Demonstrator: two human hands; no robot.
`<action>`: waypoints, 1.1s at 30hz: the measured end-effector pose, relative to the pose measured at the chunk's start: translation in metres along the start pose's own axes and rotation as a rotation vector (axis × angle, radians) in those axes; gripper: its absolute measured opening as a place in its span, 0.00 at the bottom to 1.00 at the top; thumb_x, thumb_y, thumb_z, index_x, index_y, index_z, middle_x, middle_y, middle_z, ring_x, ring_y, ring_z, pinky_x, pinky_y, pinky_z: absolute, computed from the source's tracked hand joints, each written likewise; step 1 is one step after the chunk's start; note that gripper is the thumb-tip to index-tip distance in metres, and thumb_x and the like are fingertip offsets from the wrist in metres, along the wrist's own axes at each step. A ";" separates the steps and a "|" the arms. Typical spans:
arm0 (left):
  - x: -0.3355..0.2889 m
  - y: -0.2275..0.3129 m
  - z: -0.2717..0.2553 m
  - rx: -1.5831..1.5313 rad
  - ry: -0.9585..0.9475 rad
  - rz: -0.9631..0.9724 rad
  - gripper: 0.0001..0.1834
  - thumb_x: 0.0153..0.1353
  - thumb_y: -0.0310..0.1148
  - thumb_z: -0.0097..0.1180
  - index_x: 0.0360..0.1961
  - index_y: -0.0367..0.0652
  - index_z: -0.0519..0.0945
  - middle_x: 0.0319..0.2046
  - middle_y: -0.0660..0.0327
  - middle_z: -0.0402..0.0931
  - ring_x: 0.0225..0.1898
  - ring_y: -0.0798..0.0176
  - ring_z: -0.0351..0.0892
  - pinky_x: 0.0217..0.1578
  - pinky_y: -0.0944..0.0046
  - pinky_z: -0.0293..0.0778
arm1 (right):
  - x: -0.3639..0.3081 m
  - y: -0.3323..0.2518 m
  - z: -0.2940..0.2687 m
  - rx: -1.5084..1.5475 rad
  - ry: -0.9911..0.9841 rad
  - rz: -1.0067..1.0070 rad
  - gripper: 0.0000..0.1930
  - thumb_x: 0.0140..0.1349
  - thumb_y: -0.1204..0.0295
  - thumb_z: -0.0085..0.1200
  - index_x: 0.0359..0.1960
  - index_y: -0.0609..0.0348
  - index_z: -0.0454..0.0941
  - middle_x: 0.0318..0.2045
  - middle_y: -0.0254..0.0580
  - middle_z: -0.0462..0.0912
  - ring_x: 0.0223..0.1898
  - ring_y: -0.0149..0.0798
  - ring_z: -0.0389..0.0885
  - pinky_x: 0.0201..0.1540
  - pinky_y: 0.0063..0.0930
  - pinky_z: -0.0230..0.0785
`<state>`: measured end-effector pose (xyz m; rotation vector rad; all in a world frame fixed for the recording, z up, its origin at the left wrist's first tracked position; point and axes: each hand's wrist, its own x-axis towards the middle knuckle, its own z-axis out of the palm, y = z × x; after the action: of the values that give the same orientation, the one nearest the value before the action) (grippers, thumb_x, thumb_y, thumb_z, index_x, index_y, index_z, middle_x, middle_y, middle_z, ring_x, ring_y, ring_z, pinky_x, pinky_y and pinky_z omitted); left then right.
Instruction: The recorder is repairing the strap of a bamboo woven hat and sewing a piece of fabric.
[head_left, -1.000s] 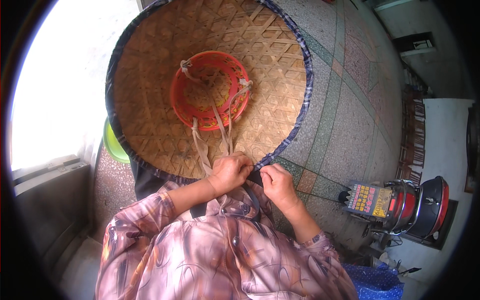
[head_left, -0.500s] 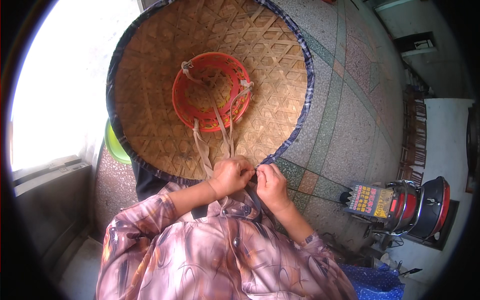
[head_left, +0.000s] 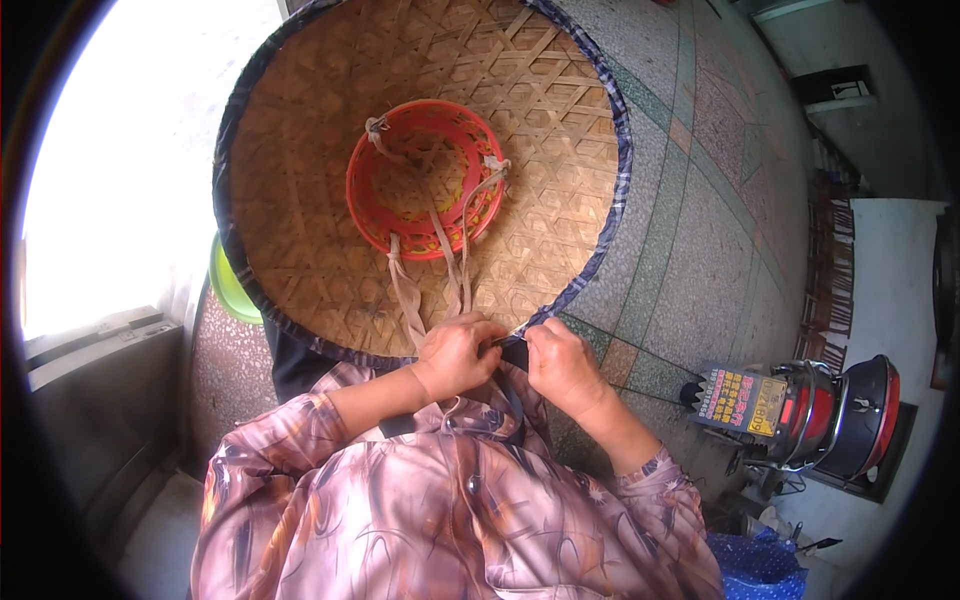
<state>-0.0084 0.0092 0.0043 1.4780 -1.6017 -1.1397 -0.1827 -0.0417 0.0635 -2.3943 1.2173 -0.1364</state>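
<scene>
A wide, round woven bamboo piece (head_left: 560, 130), like a big sun hat turned inside up, leans against my lap. Dark blue checked cloth (head_left: 622, 170) binds its rim. Inside sits a red openwork plastic basket (head_left: 362, 220) with beige cloth straps (head_left: 408, 290) knotted to its edge and trailing towards me. At the near rim, my left hand (head_left: 458, 355) is closed in a pinch, the straps running down beside it. My right hand (head_left: 562, 362) pinches too, just right of it. A thin pale strand (head_left: 512, 338) stretches between their fingertips; its ends are hidden.
A green basin (head_left: 230, 285) shows behind the left rim, near a bright opening (head_left: 110, 170). Speckled tile floor (head_left: 690, 270) lies to the right, with a parked motorbike (head_left: 815, 410) and a blue dotted cloth (head_left: 755, 565) at the lower right.
My right hand has moved slightly right, away from the left, and more of the thin strand shows between them. My left hand and the bamboo piece have barely shifted.
</scene>
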 end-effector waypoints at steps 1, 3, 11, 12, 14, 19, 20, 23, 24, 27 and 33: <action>0.000 0.000 0.000 -0.004 -0.014 -0.019 0.14 0.48 0.31 0.58 0.38 0.42 0.80 0.28 0.57 0.75 0.32 0.53 0.78 0.35 0.58 0.73 | 0.000 -0.002 0.000 -0.022 -0.006 0.004 0.03 0.54 0.78 0.49 0.28 0.63 0.75 0.28 0.52 0.76 0.27 0.56 0.79 0.29 0.43 0.74; 0.001 -0.003 0.001 -0.019 -0.024 -0.039 0.14 0.47 0.30 0.58 0.38 0.42 0.80 0.28 0.57 0.75 0.32 0.54 0.77 0.35 0.59 0.73 | 0.000 -0.002 0.001 -0.024 -0.007 0.013 0.03 0.54 0.78 0.49 0.28 0.63 0.74 0.28 0.52 0.75 0.27 0.56 0.79 0.30 0.42 0.74; 0.003 -0.006 -0.002 -0.074 -0.059 -0.073 0.13 0.45 0.28 0.56 0.36 0.42 0.80 0.27 0.58 0.75 0.31 0.56 0.78 0.34 0.60 0.73 | -0.003 -0.004 0.009 0.019 -0.006 0.083 0.03 0.54 0.79 0.50 0.30 0.62 0.74 0.28 0.52 0.75 0.30 0.56 0.77 0.32 0.42 0.72; 0.003 -0.008 -0.002 -0.072 -0.056 -0.058 0.13 0.45 0.27 0.56 0.36 0.42 0.80 0.27 0.58 0.75 0.31 0.56 0.78 0.34 0.60 0.73 | -0.005 -0.003 0.013 0.023 0.018 0.084 0.03 0.54 0.79 0.50 0.30 0.62 0.74 0.28 0.52 0.75 0.29 0.56 0.77 0.32 0.42 0.72; 0.004 -0.009 -0.002 -0.069 -0.053 -0.042 0.13 0.45 0.27 0.56 0.36 0.41 0.80 0.27 0.58 0.75 0.31 0.56 0.78 0.34 0.60 0.74 | -0.007 0.000 0.021 0.027 0.042 0.086 0.03 0.54 0.80 0.50 0.30 0.62 0.74 0.28 0.51 0.75 0.29 0.56 0.76 0.32 0.42 0.71; 0.004 -0.013 0.001 -0.069 -0.049 -0.021 0.13 0.45 0.27 0.56 0.35 0.41 0.80 0.26 0.58 0.75 0.30 0.57 0.78 0.34 0.60 0.74 | -0.005 -0.009 0.034 0.031 0.181 0.041 0.02 0.56 0.77 0.49 0.28 0.61 0.70 0.26 0.50 0.73 0.26 0.54 0.77 0.28 0.41 0.72; 0.003 -0.013 0.001 -0.068 -0.051 -0.019 0.13 0.45 0.27 0.56 0.35 0.41 0.80 0.26 0.58 0.75 0.30 0.57 0.78 0.34 0.60 0.74 | -0.005 -0.010 0.035 0.030 0.183 0.043 0.02 0.56 0.77 0.49 0.28 0.61 0.70 0.26 0.50 0.73 0.26 0.54 0.77 0.28 0.41 0.72; 0.003 -0.013 -0.001 -0.070 -0.067 -0.028 0.13 0.46 0.28 0.56 0.36 0.42 0.81 0.28 0.58 0.76 0.31 0.57 0.78 0.34 0.60 0.74 | -0.005 -0.010 0.035 -0.013 0.167 0.079 0.03 0.56 0.76 0.50 0.28 0.60 0.70 0.27 0.50 0.73 0.26 0.54 0.77 0.28 0.42 0.72; 0.001 -0.012 -0.002 -0.067 -0.063 -0.038 0.13 0.46 0.28 0.56 0.36 0.43 0.82 0.29 0.58 0.76 0.32 0.56 0.79 0.36 0.60 0.74 | -0.007 -0.007 0.032 0.003 0.152 0.073 0.03 0.56 0.76 0.49 0.28 0.60 0.69 0.27 0.50 0.73 0.26 0.54 0.77 0.28 0.42 0.72; -0.001 -0.013 -0.005 -0.068 -0.039 -0.034 0.12 0.46 0.28 0.55 0.34 0.43 0.83 0.31 0.58 0.78 0.35 0.54 0.79 0.38 0.60 0.75 | -0.009 -0.007 0.022 0.000 0.107 0.080 0.02 0.56 0.76 0.50 0.28 0.60 0.70 0.27 0.49 0.74 0.27 0.53 0.77 0.29 0.42 0.71; 0.001 -0.019 -0.006 -0.086 -0.062 0.014 0.12 0.46 0.27 0.55 0.34 0.44 0.84 0.33 0.58 0.78 0.37 0.53 0.79 0.40 0.60 0.74 | -0.007 -0.011 0.029 -0.135 0.069 0.082 0.02 0.55 0.75 0.51 0.28 0.59 0.71 0.27 0.47 0.74 0.26 0.52 0.78 0.28 0.42 0.71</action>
<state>0.0041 0.0076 -0.0107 1.3865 -1.5814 -1.2423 -0.1702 -0.0204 0.0432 -2.4677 1.3945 -0.1161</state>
